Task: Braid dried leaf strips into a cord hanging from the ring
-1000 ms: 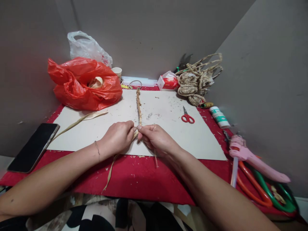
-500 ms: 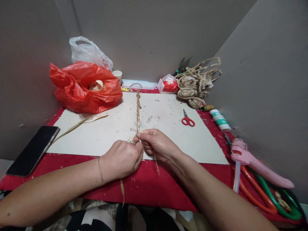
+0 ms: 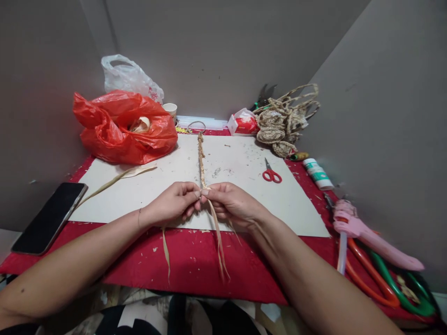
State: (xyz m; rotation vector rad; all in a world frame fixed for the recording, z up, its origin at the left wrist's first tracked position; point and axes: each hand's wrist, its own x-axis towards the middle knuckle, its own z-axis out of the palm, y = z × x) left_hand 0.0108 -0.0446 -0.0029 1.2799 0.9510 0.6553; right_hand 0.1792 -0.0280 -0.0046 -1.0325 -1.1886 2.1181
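I see the smartphone at far left, then the red plastic bag behind it. My left hand pinches strands at the near end of the braided cord, which lies along the white sheet, and my right hand grips that same end, loose fibre strips hanging below. Rightward I have red-handled scissors, then the pink glue gun.

room to pass: sheet between braid and scissors | narrower gap: between braid and red bag | back right blocked: tissue pack, rope bundle | right edge blocked: glue gun
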